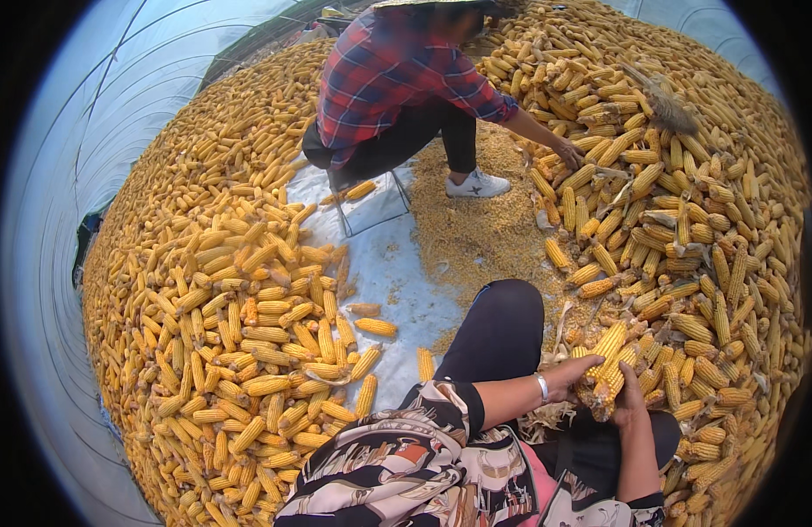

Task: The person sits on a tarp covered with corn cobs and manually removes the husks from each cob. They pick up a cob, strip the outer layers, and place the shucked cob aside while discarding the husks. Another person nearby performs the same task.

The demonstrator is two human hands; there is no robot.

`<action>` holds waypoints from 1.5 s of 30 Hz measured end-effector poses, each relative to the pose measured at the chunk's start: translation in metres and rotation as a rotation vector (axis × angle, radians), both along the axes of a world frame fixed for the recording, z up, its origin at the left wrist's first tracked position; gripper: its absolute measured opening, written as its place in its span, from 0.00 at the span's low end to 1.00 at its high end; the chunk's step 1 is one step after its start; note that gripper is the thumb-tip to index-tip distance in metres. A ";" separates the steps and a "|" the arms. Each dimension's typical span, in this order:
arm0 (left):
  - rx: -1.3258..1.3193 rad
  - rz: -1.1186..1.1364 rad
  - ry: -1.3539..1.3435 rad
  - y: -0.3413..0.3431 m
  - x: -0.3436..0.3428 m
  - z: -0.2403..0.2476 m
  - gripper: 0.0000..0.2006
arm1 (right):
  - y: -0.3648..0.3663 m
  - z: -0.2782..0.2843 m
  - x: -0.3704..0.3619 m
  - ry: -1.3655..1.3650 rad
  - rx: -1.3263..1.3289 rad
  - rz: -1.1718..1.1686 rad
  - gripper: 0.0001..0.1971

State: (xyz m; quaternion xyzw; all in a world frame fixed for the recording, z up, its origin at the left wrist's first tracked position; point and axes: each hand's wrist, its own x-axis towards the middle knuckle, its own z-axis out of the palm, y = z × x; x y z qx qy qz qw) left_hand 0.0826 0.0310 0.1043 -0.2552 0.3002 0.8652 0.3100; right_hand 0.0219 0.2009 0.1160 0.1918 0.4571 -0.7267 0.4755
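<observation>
Between my two hands, above my lap, are yellow corn cobs (609, 351), at least two of them pressed side by side. My left hand (566, 378), with a silver bracelet at the wrist, closes on them from the left. From the right, my right hand (631, 400) grips the same bunch, its fingers partly hidden by the cobs. Pale dry husks (546, 423) lie just below my left hand. A large heap of corn cobs (678, 263) rises close beyond my right hand.
A person in a plaid shirt (379, 79) sits ahead on a folding stool (371, 206), one hand (568, 154) at the right heap. Loose kernels (467, 228) cover part of the white sheet (379, 272). Another cob pile (248, 351) spreads left, beside the plastic tunnel wall (54, 220).
</observation>
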 end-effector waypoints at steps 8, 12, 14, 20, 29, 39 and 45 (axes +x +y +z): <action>0.078 0.181 -0.031 -0.034 0.022 0.009 0.24 | -0.057 0.033 -0.003 -0.020 0.178 0.264 0.28; 0.139 0.656 0.243 -0.145 0.062 0.073 0.25 | -0.206 0.131 -0.004 0.335 0.075 0.559 0.25; 0.187 0.963 0.704 -0.220 0.116 0.111 0.30 | -0.295 0.185 0.021 0.513 -0.345 0.831 0.26; -0.290 1.740 0.802 -0.340 0.285 0.163 0.22 | -0.380 0.271 0.106 1.049 -0.715 0.957 0.38; -0.409 0.977 0.156 -0.233 0.123 0.052 0.14 | -0.141 0.115 -0.066 0.890 0.488 0.797 0.32; -0.960 -0.215 0.399 -0.166 -0.080 0.002 0.14 | 0.007 0.059 -0.089 0.531 0.452 0.276 0.25; -1.422 -0.655 0.623 -0.176 -0.186 -0.091 0.14 | -0.001 0.000 -0.131 0.418 0.521 0.633 0.28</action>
